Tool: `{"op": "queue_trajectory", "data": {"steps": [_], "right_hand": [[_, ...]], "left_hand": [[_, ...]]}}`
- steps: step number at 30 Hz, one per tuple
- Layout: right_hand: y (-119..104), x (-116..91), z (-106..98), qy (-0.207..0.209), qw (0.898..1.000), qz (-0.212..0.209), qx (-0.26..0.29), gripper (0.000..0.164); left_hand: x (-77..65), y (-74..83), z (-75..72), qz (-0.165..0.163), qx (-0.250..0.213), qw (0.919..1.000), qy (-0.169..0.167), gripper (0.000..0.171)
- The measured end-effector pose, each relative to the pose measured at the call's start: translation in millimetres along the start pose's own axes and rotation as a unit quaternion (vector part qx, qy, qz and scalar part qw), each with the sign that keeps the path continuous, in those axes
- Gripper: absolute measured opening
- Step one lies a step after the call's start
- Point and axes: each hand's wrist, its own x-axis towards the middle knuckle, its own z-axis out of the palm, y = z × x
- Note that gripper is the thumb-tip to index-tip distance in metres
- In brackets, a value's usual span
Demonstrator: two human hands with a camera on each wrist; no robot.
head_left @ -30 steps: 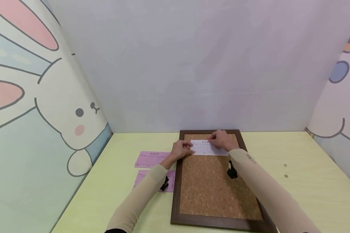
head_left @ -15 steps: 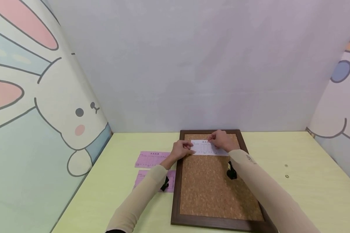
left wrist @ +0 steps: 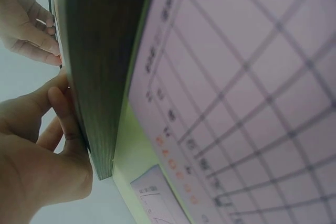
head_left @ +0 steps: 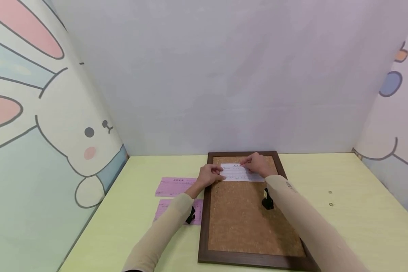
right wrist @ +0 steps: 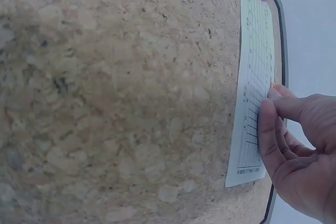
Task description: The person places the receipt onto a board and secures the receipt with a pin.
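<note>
Along the left wall, a large painted rabbit [head_left: 62, 113] looks over a pale yellow surface [head_left: 139, 166], where two pink slips lie one nearer the back than the other. The upper pink slip [head_left: 171, 187] and the lower pink slip [head_left: 162, 207] are both partly covered by a person's beige left sleeve [head_left: 159, 234], fitted with a black device [head_left: 190, 216]; the left wrist view shows a ruled grid and orange figures on the pink paper. Just right of them, a left hand [head_left: 209, 175] touches the left end of a white printed slip [head_left: 232, 173], thumb and fingers apart. The slip lies across the upper part of a cork board [head_left: 248, 219] framed in dark wood. Toward the slip's right half, thumb and forefinger of the right hand [head_left: 257, 164] come together at its upper edge, pinching a small orange object [right wrist: 272, 85], too little of it visible to identify. Farther right, past the right sleeve [head_left: 312, 223], two small round pieces [head_left: 331, 204] lie apart on the surface, near a wall bearing another cartoon figure [head_left: 380, 124].
</note>
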Motion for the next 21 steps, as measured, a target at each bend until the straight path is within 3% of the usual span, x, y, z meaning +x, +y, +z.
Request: {"op": "queue_trajectory", "data": {"steps": [6,12,21], "right_hand": [[0.5,-3.8,-2.8,-0.001,0.999,0.010,0.037,0.020],[-4.9,-6.4,-3.8,0.005,1.000,0.009,-0.006,0.020],[-10.0,1.7,-3.7,-0.023,0.999,0.024,-0.037,0.020]], "left_hand": [[0.6,2.1,0.5,0.003,-0.003,1.0000,-0.001,0.024],[1.1,1.6,0.5,0.012,-0.009,0.9999,-0.007,0.026],[3.6,0.6,-2.6,-0.002,-0.007,1.0000,-0.007,0.025]]}}
